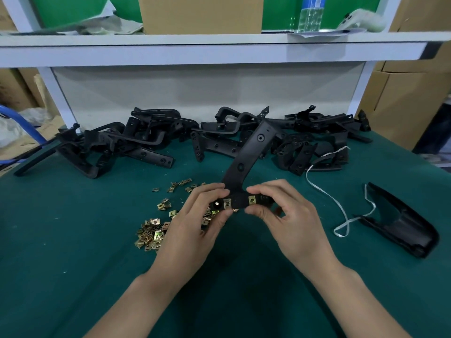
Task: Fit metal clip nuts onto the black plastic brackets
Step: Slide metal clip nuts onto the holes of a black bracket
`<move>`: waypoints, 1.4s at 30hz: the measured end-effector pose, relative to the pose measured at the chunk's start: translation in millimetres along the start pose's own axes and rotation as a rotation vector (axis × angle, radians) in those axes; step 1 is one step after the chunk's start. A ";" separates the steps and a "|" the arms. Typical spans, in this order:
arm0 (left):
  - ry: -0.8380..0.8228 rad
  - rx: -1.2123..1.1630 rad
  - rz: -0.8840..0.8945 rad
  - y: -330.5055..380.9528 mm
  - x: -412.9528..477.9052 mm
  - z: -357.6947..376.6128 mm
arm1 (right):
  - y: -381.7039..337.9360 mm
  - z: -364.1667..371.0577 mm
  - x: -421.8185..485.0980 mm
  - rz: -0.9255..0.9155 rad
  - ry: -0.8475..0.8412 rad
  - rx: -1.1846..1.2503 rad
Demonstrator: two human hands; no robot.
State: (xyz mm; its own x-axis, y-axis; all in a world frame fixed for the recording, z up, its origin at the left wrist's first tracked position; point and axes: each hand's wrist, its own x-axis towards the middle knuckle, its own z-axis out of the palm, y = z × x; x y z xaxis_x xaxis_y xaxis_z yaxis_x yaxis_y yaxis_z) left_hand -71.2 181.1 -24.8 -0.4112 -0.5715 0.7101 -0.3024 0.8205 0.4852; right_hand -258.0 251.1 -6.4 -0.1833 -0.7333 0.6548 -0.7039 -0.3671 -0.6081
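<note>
Green mat point(73, 240): white strap point(347, 222) beside black molded cover point(400, 223), right. Shelf point(195, 48): cardboard box point(200, 13), probably a bottle point(311, 13).

Factory assembly bench: green mat point(73, 264), heaped black brackets point(136, 137), loose clip nuts point(151, 235), cartons point(400, 98) behind.

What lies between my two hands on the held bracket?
Head view: between the left hand and right hand runs the crossbar of the bracket, with two brass clip nuts fitted on it.
</note>
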 end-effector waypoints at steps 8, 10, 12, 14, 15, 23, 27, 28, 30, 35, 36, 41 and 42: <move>-0.044 -0.010 -0.072 3.5 -1.9 -0.7 | 3.0 2.3 -2.4 -0.002 -0.012 -0.024; -0.047 -0.020 -0.105 6.4 -2.7 -1.7 | 1.6 3.5 -5.2 -0.012 -0.006 -0.023; -0.048 -0.032 -0.124 11.0 -4.4 -2.3 | -2.3 5.7 -9.2 -0.010 0.003 -0.004; -0.058 -0.034 -0.140 17.5 -6.5 -2.7 | -6.7 7.9 -13.0 -0.002 0.028 0.019; -0.066 -0.041 -0.149 21.2 -7.4 -2.3 | -8.9 8.5 -14.0 0.007 0.046 0.024; -0.126 -0.251 -0.318 49.3 -29.8 2.5 | -22.5 -1.2 -37.3 0.112 0.048 0.046; -0.228 -0.290 -0.409 58.2 -45.8 0.0 | -20.3 -14.0 -62.1 0.155 -0.060 0.021; -0.269 -0.287 -0.422 62.1 -48.3 -1.2 | -20.1 -19.7 -68.4 0.158 -0.086 0.005; -0.328 -0.266 -0.422 71.1 -52.3 -4.3 | -20.7 -31.6 -79.9 0.166 -0.130 -0.017; -0.401 -0.224 -0.394 100.3 -56.6 -4.5 | -27.4 -68.2 -108.8 0.146 -0.151 -0.124; -0.419 -0.228 -0.381 109.5 -56.1 -1.8 | -30.2 -77.8 -116.0 0.150 -0.131 -0.145; -0.491 -0.344 -0.209 173.8 -42.4 40.4 | -42.7 -147.2 -164.0 0.180 0.142 -0.243; -0.523 -0.378 -0.162 191.1 -38.7 53.8 | -44.7 -165.5 -176.7 0.205 0.205 -0.257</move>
State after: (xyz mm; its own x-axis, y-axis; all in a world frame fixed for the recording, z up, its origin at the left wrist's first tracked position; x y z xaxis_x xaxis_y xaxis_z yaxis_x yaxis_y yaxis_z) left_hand -159.4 359.2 12.9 -0.7777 -0.5423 0.3181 -0.1123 0.6176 0.7785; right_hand -307.7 491.8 -20.7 -0.4533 -0.6374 0.6231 -0.7825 -0.0503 -0.6207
